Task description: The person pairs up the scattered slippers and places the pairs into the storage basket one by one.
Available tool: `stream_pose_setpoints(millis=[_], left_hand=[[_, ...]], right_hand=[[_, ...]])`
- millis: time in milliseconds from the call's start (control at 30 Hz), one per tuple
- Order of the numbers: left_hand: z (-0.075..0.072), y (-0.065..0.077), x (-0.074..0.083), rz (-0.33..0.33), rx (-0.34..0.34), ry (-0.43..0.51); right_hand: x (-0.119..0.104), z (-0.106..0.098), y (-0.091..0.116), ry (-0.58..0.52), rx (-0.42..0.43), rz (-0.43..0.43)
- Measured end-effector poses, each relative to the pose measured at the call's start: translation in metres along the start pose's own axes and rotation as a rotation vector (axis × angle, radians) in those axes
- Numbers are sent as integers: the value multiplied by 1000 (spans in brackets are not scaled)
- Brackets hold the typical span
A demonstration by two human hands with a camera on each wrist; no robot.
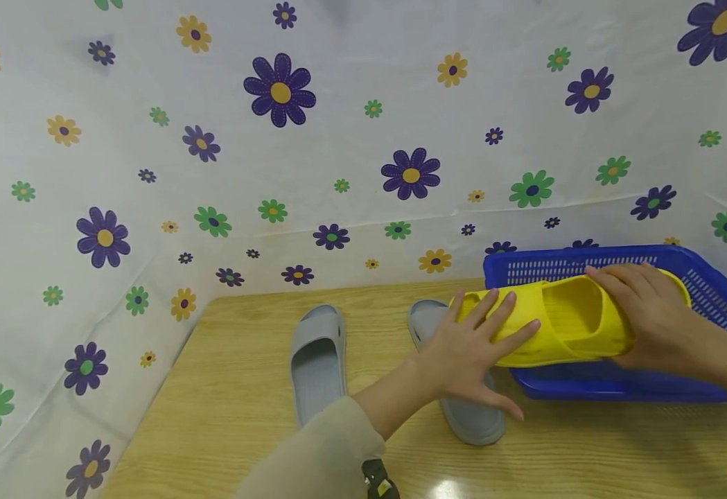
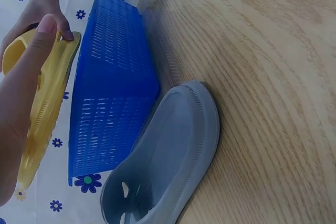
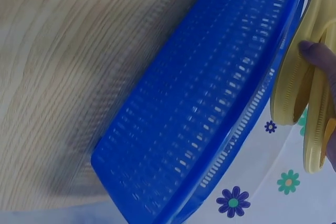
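A pair of yellow slippers (image 1: 569,346), pressed together, is held over the blue basket (image 1: 625,389) by my right hand (image 1: 659,315) at one end. In the right wrist view the thumb (image 3: 317,55) lies across the two stacked yellow soles (image 3: 286,95). My left hand (image 1: 463,353) spreads its straight fingers over the other end of the upper slipper, thumb pointing away. Beneath that hand a grey slipper (image 1: 472,419) lies on the wooden table, partly hidden by it. Another grey slipper (image 1: 319,360) lies further left, its near end covered by my left sleeve.
The basket has slotted walls and stands at the right of the wooden table (image 1: 226,388), close beside the nearer grey slipper (image 2: 178,135). White cloth (image 1: 338,152) printed with flowers hangs behind the table and along its left side.
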State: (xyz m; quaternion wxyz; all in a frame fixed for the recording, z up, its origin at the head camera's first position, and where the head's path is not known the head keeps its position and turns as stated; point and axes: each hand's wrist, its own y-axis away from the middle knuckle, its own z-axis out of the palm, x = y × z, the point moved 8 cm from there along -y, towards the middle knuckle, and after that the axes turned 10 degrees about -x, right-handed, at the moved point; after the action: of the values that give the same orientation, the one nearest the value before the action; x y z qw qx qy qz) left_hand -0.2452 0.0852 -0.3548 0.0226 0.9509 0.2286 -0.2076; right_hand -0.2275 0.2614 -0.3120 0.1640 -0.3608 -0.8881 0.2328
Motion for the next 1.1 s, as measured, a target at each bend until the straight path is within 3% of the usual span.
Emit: stream_pose_setpoints(millis=[167, 533, 833, 1100], left_hand=[[-2, -1, 6, 19, 17, 4], [10, -7, 22, 17, -73, 23], [14, -6, 38, 61, 10, 26], [22, -4, 48, 89, 33, 6]], right_hand=[[9, 1, 2, 20, -19, 5], [33, -3, 13, 85, -34, 39], [46, -7, 17, 117, 23, -35], [63, -1, 23, 121, -101, 88]])
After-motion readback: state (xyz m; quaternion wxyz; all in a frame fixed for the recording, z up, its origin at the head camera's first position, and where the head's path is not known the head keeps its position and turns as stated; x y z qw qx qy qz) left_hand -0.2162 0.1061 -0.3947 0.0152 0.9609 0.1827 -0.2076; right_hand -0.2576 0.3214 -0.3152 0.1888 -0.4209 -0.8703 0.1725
